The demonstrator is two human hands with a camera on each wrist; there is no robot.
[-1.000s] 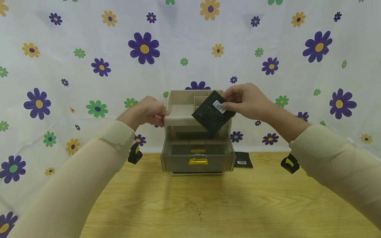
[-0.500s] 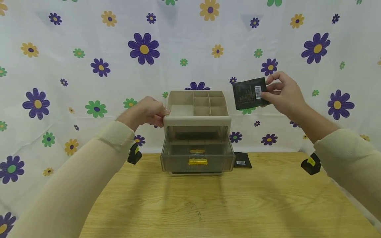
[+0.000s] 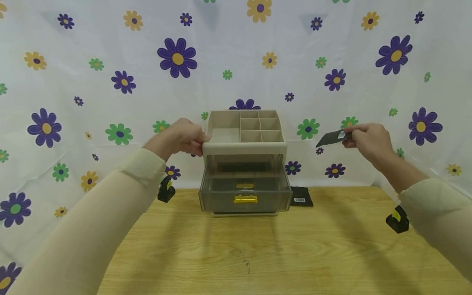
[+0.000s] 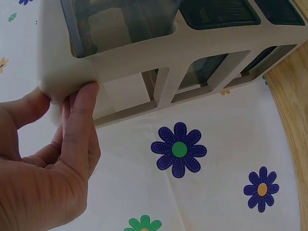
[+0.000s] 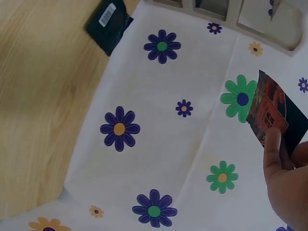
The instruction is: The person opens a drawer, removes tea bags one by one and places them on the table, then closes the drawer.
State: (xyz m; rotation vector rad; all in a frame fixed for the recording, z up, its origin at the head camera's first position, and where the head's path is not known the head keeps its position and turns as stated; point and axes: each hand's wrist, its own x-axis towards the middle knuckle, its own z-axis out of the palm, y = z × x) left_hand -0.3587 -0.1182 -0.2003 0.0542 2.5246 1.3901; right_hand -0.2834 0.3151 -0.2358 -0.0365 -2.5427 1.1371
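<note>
A beige drawer organizer (image 3: 245,148) stands at the back of the table, its upper see-through drawer (image 3: 221,200) with a yellow handle pulled out. My left hand (image 3: 184,137) grips the organizer's upper left edge; in the left wrist view the thumb and fingers (image 4: 82,115) pinch that corner. Off to the right, above the table, my right hand (image 3: 370,141) pinches a dark flat sachet (image 3: 332,138) by one edge, tilted nearly edge-on. The right wrist view shows the sachet's reddish printed face (image 5: 269,113).
A second black sachet (image 3: 301,197) with a barcode label lies on the wooden table (image 3: 258,246), just right of the organizer. Divided compartments (image 3: 259,123) top the organizer. Behind hangs a white flowered cloth (image 3: 236,53).
My right hand has carried the sachet from over the organizer out to the right, then lower, turning it from face-on to nearly edge-on. The left hand keeps its place.
</note>
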